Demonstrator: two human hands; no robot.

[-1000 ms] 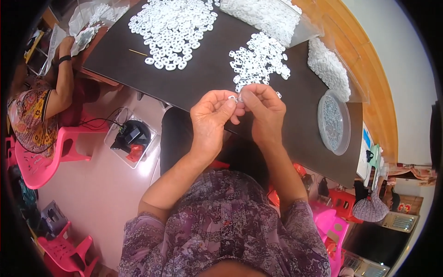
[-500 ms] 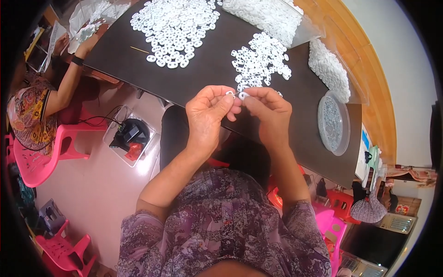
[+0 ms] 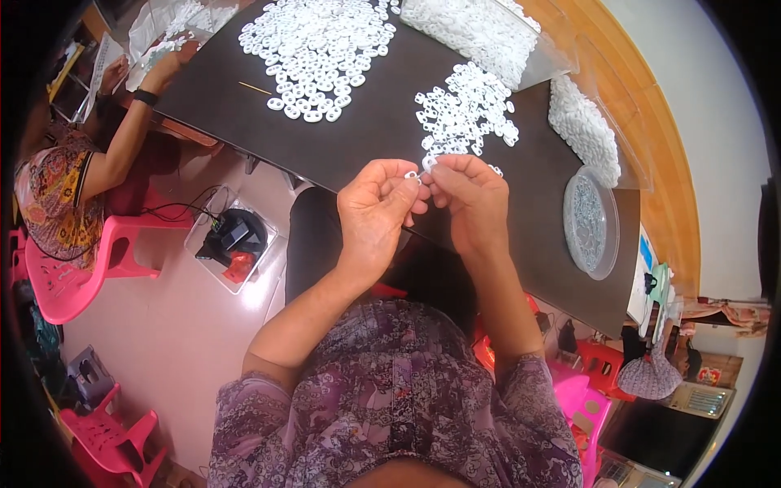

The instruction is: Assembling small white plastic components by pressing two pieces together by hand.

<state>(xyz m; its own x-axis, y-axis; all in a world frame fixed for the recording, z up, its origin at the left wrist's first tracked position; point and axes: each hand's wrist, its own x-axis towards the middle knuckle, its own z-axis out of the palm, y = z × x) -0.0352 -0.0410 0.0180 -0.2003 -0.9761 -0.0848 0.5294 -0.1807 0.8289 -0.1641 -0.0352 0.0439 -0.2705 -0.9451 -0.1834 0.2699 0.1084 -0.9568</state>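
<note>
Hands raised slightly off the dark table since a moment ago, left hand and right hand fingers pinching small white rings together just below the nearest ring pile, joining apparently underway.

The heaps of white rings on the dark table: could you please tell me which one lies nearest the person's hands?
The small loose heap just beyond the right hand; its nearest rings almost reach the fingertips. The big heap lies farther off, up and to the left.
</note>
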